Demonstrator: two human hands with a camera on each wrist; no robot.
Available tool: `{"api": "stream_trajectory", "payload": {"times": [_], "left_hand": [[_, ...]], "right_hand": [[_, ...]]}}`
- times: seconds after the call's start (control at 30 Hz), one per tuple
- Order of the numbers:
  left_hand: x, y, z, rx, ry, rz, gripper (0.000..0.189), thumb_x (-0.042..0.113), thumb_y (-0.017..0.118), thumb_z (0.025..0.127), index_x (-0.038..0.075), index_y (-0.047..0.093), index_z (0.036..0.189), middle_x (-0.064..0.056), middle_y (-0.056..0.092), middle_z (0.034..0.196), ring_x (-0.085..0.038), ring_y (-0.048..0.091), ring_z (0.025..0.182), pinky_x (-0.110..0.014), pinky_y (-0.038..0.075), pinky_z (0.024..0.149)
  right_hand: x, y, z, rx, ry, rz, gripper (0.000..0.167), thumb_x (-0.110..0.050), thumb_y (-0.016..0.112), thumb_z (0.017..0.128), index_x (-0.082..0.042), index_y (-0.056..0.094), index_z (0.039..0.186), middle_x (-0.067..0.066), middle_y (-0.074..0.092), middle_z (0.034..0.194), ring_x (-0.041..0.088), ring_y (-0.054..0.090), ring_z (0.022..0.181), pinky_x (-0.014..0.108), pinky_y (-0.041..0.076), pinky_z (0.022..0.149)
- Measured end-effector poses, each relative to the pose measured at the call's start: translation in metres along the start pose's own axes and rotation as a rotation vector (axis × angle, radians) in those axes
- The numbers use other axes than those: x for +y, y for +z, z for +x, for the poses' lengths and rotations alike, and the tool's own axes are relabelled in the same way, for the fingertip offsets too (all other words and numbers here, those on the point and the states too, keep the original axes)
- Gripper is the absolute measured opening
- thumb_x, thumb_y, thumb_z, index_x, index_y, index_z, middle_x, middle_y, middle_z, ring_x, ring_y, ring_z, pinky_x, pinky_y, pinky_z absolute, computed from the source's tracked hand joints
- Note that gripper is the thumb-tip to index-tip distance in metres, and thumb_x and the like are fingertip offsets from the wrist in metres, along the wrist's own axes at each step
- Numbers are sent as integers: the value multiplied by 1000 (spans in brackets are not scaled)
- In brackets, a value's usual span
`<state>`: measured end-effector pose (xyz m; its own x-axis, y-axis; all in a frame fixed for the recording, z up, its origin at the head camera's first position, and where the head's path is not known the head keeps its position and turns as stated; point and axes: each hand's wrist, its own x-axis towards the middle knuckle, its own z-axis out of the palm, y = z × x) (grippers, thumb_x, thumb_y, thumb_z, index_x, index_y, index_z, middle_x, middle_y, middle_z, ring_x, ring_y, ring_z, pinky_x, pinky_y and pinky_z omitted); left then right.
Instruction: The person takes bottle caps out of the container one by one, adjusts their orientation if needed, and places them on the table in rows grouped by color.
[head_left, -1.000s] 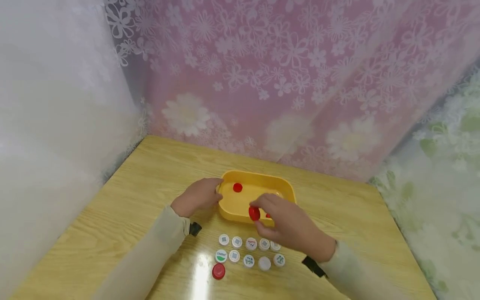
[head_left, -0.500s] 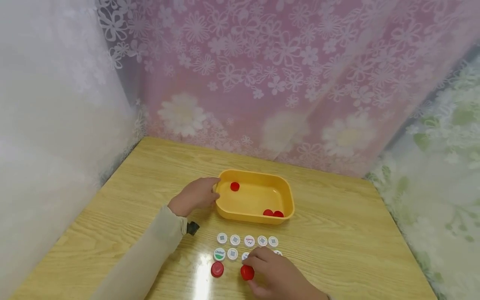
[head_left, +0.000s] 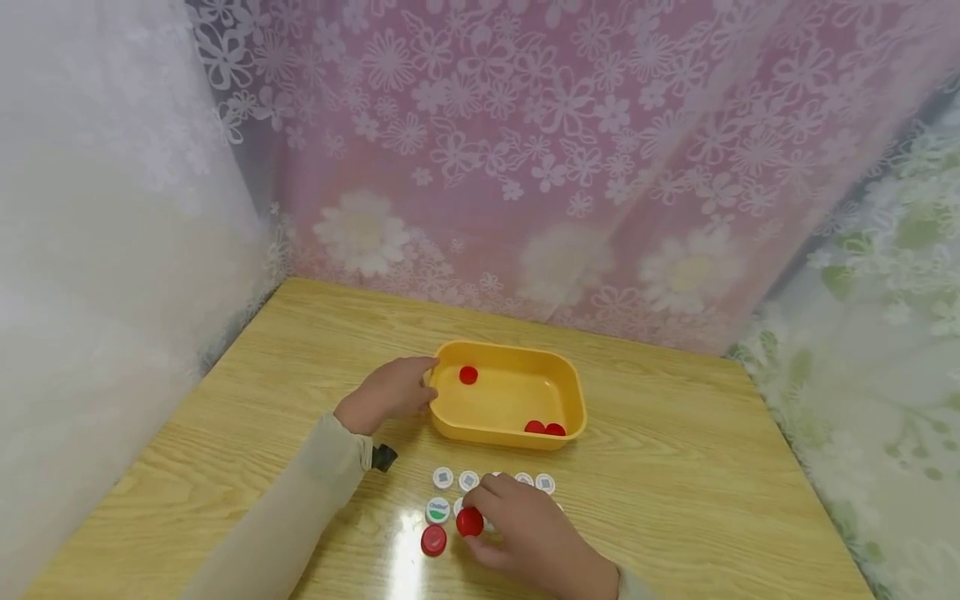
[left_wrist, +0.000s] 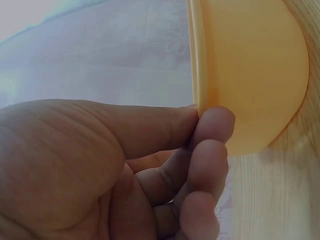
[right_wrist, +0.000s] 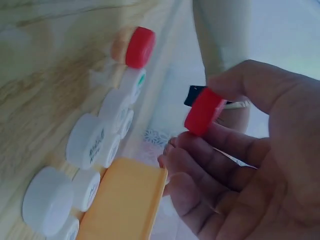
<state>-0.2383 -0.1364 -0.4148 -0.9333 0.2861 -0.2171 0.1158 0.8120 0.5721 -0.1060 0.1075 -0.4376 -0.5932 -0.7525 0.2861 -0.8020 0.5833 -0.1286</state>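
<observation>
My left hand (head_left: 392,392) pinches the left rim of a yellow plastic tub (head_left: 491,434); in the left wrist view the thumb and fingertips close on the tub's edge (left_wrist: 200,60). Between thumb and fingers, my right hand (head_left: 534,533) holds a red bottle cap (head_left: 470,522) above the table, as the right wrist view confirms with the same cap (right_wrist: 204,112). Another red cap (head_left: 433,540) lies on the table just left of it. White caps (head_left: 438,510) stand in two rows near the right hand, which hides several of them.
Inside the tub lie a red cap (head_left: 468,375) at the far left and two red caps (head_left: 535,427) by the near right wall. Wooden table (head_left: 675,467) surrounds the tub. A pink flowered curtain (head_left: 480,167) hangs behind, with pale sheets on both sides.
My right hand has brought its red cap from over the tub's near edge down to the cap rows, then slightly left towards the red cap on the table. The left hand keeps its grip.
</observation>
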Motion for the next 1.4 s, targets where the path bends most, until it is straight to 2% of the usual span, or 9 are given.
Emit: {"api": "stream_trajectory", "payload": {"times": [0.2,0.37,0.57,0.83,1.07,1.3,1.4], "left_hand": [[-4,0,1,15,-3,7,62,21,64,103,8,40,159,3,69,81,-11,64,69,-34,52,78],[-5,0,0,5,-7,1,62,20,64,103,7,40,159,0,70,82,-13,63,69,-33,52,76],[-5,1,0,-1,-22,-10,62,21,64,103,9,39,160,-4,72,86,-14,62,67,-31,52,72],[-3,2,0,-1,-15,-21,63,21,64,103,9,40,159,-3,70,84,-14,62,67,-31,51,70],[-1,2,1,-10,-15,6,62,22,64,104,9,39,160,-1,70,84,-14,63,70,-37,53,82],[1,1,4,-19,-14,14,62,22,63,104,8,38,160,-5,72,88,-15,63,71,-40,53,88],[2,1,4,-20,-14,12,63,22,64,104,8,39,160,-6,72,91,-14,63,72,-39,54,87]], "right_hand": [[-5,14,5,-166,24,-25,18,-27,78,86,-22,66,97,-14,50,83,4,44,72,16,40,64],[-7,20,1,-218,36,-36,22,-27,80,85,-25,59,90,-15,44,79,4,41,67,16,37,61],[-9,21,0,-280,28,-13,21,-28,81,85,-26,60,88,-16,44,77,3,40,68,17,36,61],[-8,24,-2,-269,22,0,18,-28,81,87,-27,63,88,-16,46,79,3,42,70,17,37,63],[-5,20,-2,-288,29,6,8,-30,79,91,-28,72,95,-16,53,85,3,45,72,15,40,65],[-2,18,-2,-236,-10,-38,8,-28,79,89,-29,71,90,-16,52,82,1,45,70,14,37,61],[-2,17,-3,-221,-15,-51,8,-30,79,89,-30,71,89,-17,52,81,0,45,69,14,37,61]]}}
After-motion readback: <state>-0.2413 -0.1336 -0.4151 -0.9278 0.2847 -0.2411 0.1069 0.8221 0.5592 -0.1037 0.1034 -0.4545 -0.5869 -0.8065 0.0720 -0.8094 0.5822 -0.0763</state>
